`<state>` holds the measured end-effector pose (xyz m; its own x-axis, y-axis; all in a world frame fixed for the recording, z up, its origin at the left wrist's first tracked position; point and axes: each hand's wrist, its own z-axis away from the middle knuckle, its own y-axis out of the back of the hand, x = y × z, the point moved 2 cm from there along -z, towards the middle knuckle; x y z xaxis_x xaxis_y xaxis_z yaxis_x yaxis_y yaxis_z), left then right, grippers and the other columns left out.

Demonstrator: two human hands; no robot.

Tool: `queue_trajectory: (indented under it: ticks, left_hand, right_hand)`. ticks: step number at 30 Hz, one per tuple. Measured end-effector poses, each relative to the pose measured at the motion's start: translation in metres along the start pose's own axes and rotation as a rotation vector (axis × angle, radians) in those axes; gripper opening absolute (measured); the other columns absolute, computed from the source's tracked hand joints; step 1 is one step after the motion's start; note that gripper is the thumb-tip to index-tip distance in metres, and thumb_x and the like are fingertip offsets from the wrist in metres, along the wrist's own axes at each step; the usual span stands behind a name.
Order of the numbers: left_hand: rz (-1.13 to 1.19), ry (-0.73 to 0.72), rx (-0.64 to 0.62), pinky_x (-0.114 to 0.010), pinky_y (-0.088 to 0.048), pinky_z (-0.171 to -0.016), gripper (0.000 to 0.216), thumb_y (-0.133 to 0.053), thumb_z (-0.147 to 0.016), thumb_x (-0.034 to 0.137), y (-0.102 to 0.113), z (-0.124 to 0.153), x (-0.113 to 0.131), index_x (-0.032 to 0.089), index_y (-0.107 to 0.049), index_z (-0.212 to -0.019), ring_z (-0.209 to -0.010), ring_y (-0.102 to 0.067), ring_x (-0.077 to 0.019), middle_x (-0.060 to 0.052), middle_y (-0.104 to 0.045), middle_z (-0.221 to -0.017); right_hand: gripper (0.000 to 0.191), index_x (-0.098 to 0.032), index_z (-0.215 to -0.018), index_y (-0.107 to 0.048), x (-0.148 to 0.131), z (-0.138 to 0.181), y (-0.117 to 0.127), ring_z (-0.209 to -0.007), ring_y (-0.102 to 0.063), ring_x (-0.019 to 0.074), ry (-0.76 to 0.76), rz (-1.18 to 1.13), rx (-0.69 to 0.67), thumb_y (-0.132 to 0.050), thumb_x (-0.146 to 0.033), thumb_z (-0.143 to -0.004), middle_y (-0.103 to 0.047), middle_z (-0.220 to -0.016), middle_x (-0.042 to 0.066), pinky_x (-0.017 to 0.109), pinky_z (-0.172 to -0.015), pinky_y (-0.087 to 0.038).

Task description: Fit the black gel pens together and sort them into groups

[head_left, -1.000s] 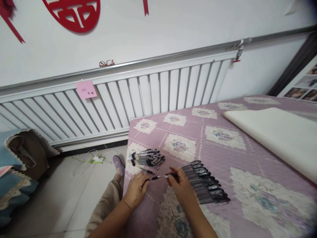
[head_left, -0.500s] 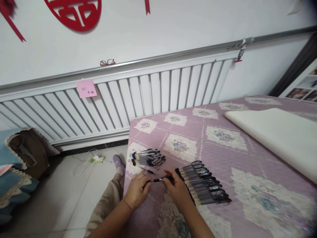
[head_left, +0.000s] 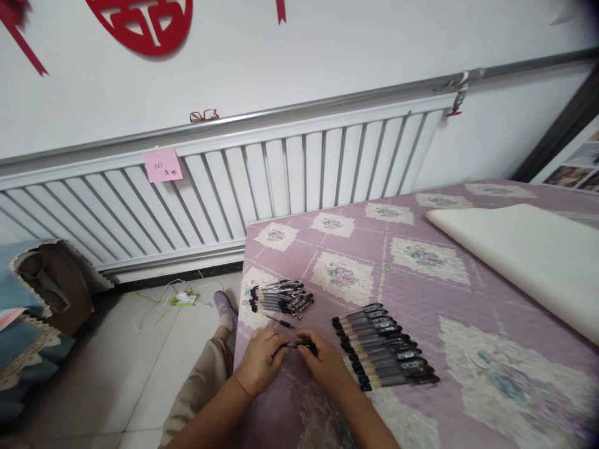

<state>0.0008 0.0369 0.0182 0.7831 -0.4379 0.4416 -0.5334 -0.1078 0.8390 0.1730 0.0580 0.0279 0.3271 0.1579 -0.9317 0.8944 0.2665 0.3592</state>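
Between my two hands is a dark pen [head_left: 294,345], held level just above the flowered cloth. My left hand [head_left: 261,360] is closed on its left end. The fingers of my right hand [head_left: 322,363] pinch its right end, which they partly cover. Just beyond the hands lies a loose pen part with a black grip [head_left: 282,322]. A small pile of pen parts and caps [head_left: 281,296] sits near the table's left edge. To the right, several capped pens [head_left: 386,346] lie side by side in a slanting row.
A purple patterned cloth [head_left: 355,243] covers the table, and a cream folded sheet [head_left: 524,255] lies at the right. Behind stands a white radiator [head_left: 290,174] with a pink note [head_left: 163,166]. Eyeglasses [head_left: 204,116] rest on the pipe. A power strip [head_left: 184,299] is on the floor.
My right hand has moved left, closer to my left hand, so less of the pen shows between them. The pile and the row of pens have stayed put.
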Motion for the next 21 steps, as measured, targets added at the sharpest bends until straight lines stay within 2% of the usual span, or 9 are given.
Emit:
queue_trajectory:
  ticks: [7,21]
  left_hand:
    - [-0.029,-0.011,-0.033,-0.033,-0.042,-0.075,0.014,-0.050,-0.087,0.020,-0.0025,0.0004,-0.0013,0.021,-0.063,-0.090,-0.084,-0.054,-0.0199,-0.004,-0.061,-0.086]
    - [-0.110,-0.001,0.007,-0.031,-0.044,-0.071,0.013,-0.051,-0.087,0.021,-0.0052,0.0040,-0.0048,0.020,-0.064,-0.084,-0.078,-0.055,-0.0193,-0.004,-0.060,-0.080]
  right_hand:
    - [0.021,-0.021,-0.082,-0.067,-0.0023,-0.0008,-0.0012,-0.081,-0.065,0.0225,0.043,0.071,-0.019,-0.049,-0.024,-0.072,-0.072,-0.083,0.005,0.034,-0.076,-0.048]
    - [0.021,-0.020,-0.082,-0.067,-0.0025,-0.0021,-0.0069,-0.077,-0.065,0.0221,0.028,0.088,-0.066,-0.049,-0.023,-0.075,-0.071,-0.078,0.004,0.034,-0.075,-0.047]
